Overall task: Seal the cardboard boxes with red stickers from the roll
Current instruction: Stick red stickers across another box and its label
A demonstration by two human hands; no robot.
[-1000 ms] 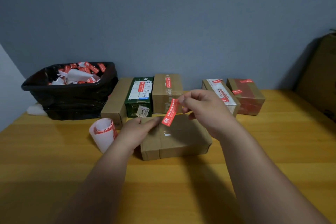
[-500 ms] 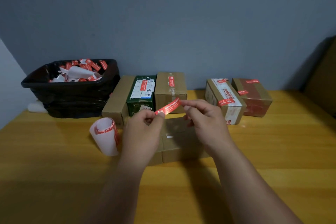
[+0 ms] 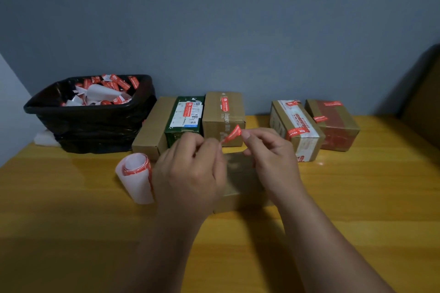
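The small red paper sticker (image 3: 232,133) hangs stretched between both hands, left hand (image 3: 190,169) and right hand (image 3: 269,150) each pinching an end, its long axis running left-right above the plain brown cardboard box (image 3: 240,183) lying directly beneath on the wooden bench (image 3: 357,197).

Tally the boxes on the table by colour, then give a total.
Plain brown cardboard boxes: 4
Green box: 1
Reddish-brown box: 1
Total: 6
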